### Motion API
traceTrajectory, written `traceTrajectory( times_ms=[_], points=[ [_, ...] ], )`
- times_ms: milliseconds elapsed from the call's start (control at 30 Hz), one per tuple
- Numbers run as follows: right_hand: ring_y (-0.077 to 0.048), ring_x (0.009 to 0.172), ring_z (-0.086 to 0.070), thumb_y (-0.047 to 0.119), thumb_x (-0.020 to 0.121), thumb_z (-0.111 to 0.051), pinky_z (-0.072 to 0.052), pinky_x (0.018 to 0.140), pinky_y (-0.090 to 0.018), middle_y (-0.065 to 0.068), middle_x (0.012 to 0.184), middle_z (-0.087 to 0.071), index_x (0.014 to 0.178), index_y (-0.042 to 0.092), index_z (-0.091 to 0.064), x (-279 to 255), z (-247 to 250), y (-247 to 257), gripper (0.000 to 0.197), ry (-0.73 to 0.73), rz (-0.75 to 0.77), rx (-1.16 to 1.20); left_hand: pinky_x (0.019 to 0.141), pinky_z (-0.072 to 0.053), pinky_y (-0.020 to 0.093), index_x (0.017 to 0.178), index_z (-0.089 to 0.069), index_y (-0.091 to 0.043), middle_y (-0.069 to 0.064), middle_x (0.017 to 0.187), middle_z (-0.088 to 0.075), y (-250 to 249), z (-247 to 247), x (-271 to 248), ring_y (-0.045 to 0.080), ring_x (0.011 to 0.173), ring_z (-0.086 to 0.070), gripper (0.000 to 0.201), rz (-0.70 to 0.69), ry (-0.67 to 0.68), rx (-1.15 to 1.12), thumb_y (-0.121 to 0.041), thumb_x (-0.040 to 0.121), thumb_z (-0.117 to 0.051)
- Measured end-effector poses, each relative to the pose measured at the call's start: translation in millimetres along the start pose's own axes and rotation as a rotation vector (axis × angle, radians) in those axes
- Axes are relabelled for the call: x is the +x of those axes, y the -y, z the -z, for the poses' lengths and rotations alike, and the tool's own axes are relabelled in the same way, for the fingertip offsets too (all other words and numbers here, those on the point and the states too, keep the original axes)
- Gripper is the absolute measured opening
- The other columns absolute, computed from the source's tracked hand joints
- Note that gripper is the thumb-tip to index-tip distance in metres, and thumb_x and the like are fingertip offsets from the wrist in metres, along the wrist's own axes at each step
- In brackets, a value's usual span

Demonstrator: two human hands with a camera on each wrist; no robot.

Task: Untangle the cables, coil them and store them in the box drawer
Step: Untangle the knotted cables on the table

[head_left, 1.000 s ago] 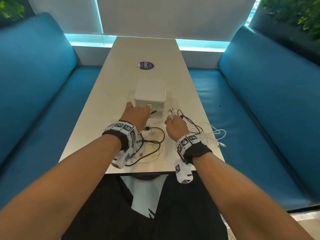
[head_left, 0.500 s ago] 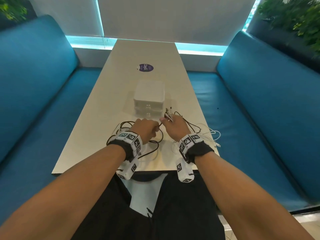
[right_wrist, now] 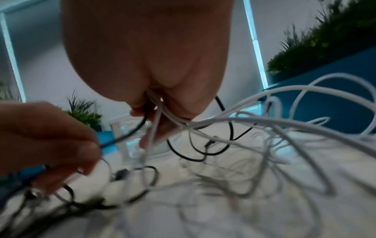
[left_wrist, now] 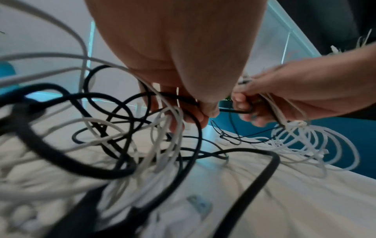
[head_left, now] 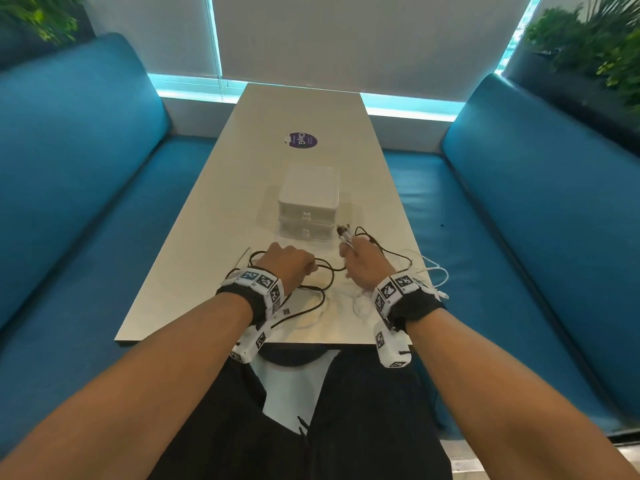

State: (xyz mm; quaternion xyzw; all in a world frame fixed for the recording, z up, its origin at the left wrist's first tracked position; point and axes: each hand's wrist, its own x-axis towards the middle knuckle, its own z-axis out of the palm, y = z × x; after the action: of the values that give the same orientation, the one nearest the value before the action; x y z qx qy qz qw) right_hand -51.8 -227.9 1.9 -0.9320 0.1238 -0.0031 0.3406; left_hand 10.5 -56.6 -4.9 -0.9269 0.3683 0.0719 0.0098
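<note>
A tangle of black cables (head_left: pixel 322 271) (left_wrist: pixel 114 119) and white cables (head_left: pixel 433 268) (left_wrist: pixel 317 145) lies on the near end of the table (head_left: pixel 301 112). My left hand (head_left: pixel 289 265) (left_wrist: pixel 193 109) pinches a thin black cable (left_wrist: pixel 230 110) that runs across to my right hand. My right hand (head_left: pixel 363 263) (right_wrist: pixel 158 112) grips a bundle of white and black cables, with their plug ends (head_left: pixel 344 233) sticking up past the fingers. The white drawer box (head_left: pixel 308 199) stands just beyond both hands, both drawers closed.
Blue bench seats (head_left: pixel 86 209) (head_left: pixel 526 220) run along both sides of the table. A purple round sticker (head_left: pixel 302 140) is on the table beyond the box. Plants (head_left: pixel 595 46) stand behind the right bench. White cable loops reach the table's right edge.
My left hand drew back from the front of the box toward me and now pinches a black cable beside the right hand. The right hand kept hold of its bundle.
</note>
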Motion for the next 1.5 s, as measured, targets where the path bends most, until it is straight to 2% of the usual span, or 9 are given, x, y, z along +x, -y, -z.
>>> traceTrajectory(
  times_ms=[100, 233, 467, 700, 967, 1100, 1200, 1333, 1500],
  points=[
    [-0.024, 0.075, -0.056, 0.033, 0.103, -0.038, -0.047, 0.073, -0.038, -0.007, 0.081, -0.060, 0.083, 0.018, -0.052, -3, -7, 18, 0.029, 0.022, 0.065, 0.101, 0.089, -0.037, 0.038, 0.106, -0.064, -0.022, 0.000, 0.094, -0.068, -15, -4, 2, 0.025, 0.088, -0.062, 0.026, -0.048, 0.016, 0.047, -0.030, 0.107, -0.039],
    [-0.012, 0.069, -0.056, 0.038, 0.102, -0.042, -0.038, 0.056, -0.023, -0.002, 0.081, -0.060, 0.089, 0.018, -0.058, -6, -11, 32, 0.029, 0.040, 0.091, 0.154, 0.090, -0.039, 0.040, 0.110, -0.059, -0.018, 0.003, 0.102, -0.069, -22, -13, 4, 0.027, 0.098, -0.063, 0.019, -0.099, 0.044, 0.034, -0.023, 0.104, -0.042],
    [-0.037, 0.084, -0.060, 0.028, 0.102, -0.041, -0.042, 0.067, -0.036, -0.019, 0.095, -0.064, 0.104, 0.008, -0.054, -3, -7, 6, 0.024, 0.039, 0.205, -0.331, 0.078, -0.043, 0.033, 0.110, -0.064, -0.017, 0.007, 0.097, -0.064, -7, 0, -2, 0.028, 0.094, -0.062, 0.023, -0.063, 0.049, -0.222, -0.028, 0.104, -0.045],
    [-0.036, 0.088, -0.063, 0.020, 0.098, -0.039, -0.044, 0.068, -0.037, -0.015, 0.099, -0.063, 0.111, 0.009, -0.053, -2, 6, -8, 0.022, -0.079, 0.104, -0.606, 0.079, -0.033, 0.027, 0.106, -0.065, -0.015, 0.000, 0.094, -0.066, 9, 18, 3, 0.025, 0.094, -0.061, 0.025, -0.085, -0.069, -0.179, -0.028, 0.106, -0.044],
    [-0.038, 0.093, -0.061, 0.031, 0.102, -0.037, -0.048, 0.078, -0.040, -0.018, 0.100, -0.067, 0.106, 0.008, -0.059, 1, -4, -14, 0.032, -0.049, 0.042, -0.210, 0.091, -0.036, 0.035, 0.112, -0.062, -0.018, 0.007, 0.107, -0.069, -10, 8, -1, 0.031, 0.105, -0.058, 0.028, -0.075, -0.005, -0.006, -0.030, 0.107, -0.037],
    [-0.035, 0.094, -0.060, 0.021, 0.103, -0.040, -0.039, 0.072, -0.033, -0.016, 0.103, -0.066, 0.114, 0.009, -0.055, -7, -9, 1, 0.022, -0.004, 0.073, -0.063, 0.090, -0.042, 0.037, 0.113, -0.059, -0.017, 0.007, 0.103, -0.070, -18, 5, 1, 0.031, 0.097, -0.064, 0.021, -0.087, -0.008, 0.054, -0.023, 0.104, -0.040],
    [-0.029, 0.079, -0.066, 0.021, 0.101, -0.042, -0.049, 0.060, -0.032, -0.009, 0.092, -0.065, 0.110, 0.014, -0.050, -7, -15, 6, 0.014, 0.081, 0.023, 0.020, 0.088, -0.043, 0.037, 0.119, -0.055, -0.018, 0.004, 0.100, -0.070, -17, 3, 2, 0.028, 0.094, -0.066, 0.022, -0.091, -0.044, 0.031, -0.016, 0.101, -0.043],
    [-0.030, 0.104, -0.061, 0.033, 0.102, -0.041, -0.048, 0.087, -0.039, -0.011, 0.113, -0.066, 0.119, 0.014, -0.056, -6, -20, 6, 0.029, 0.096, 0.013, -0.003, 0.075, -0.038, 0.034, 0.121, -0.055, -0.017, 0.008, 0.101, -0.070, -14, 3, -1, 0.031, 0.093, -0.064, 0.023, -0.068, -0.104, -0.019, -0.022, 0.104, -0.040],
    [-0.024, 0.091, -0.064, 0.035, 0.099, -0.043, -0.050, 0.080, -0.037, -0.007, 0.098, -0.070, 0.099, 0.018, -0.069, -5, -22, 0, 0.031, 0.129, -0.014, -0.020, 0.075, -0.036, 0.031, 0.114, -0.058, -0.023, 0.000, 0.097, -0.070, -12, 1, -1, 0.025, 0.091, -0.064, 0.020, -0.069, -0.115, -0.089, -0.022, 0.105, -0.040]
  ],
)
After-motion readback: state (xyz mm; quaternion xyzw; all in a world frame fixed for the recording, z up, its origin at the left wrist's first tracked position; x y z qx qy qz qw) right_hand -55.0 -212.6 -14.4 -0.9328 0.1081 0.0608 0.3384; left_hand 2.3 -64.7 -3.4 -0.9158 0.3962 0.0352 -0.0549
